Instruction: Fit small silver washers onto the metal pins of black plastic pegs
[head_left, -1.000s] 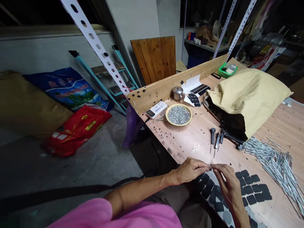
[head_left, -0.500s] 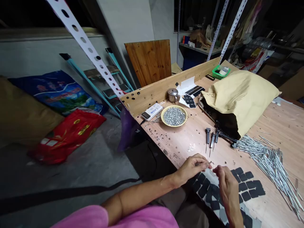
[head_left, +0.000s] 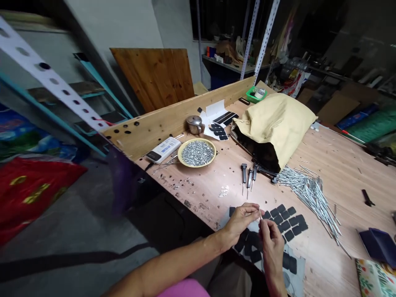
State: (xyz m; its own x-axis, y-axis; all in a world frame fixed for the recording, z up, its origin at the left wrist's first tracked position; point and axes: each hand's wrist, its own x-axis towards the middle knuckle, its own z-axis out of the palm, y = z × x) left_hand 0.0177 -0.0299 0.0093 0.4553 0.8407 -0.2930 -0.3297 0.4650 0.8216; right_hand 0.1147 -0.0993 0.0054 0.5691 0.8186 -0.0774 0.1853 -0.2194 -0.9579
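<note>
My left hand (head_left: 243, 220) and my right hand (head_left: 270, 239) meet at their fingertips just above the near edge of the wooden table (head_left: 324, 165). Both are pinched on a thin metal pin (head_left: 260, 214) held between them. Under the hands lies a sheet with several black pads (head_left: 286, 222). A small heap of tiny nuts (head_left: 224, 191) lies just beyond the left hand. A yellow bowl of small metal parts (head_left: 198, 152) stands farther back.
A pile of long metal rods (head_left: 309, 194) lies to the right. Black-handled pins (head_left: 249, 175) lie in front of a tan sack (head_left: 275, 123). A small metal pot (head_left: 194, 123), a white device (head_left: 163, 149), a green basket (head_left: 256, 95) and a blue tray (head_left: 377, 245) also stand about.
The camera has swung to the right, so more of the table shows. My hands stay together, pinched on the small pin, with the right hand now raised a little more upright.
</note>
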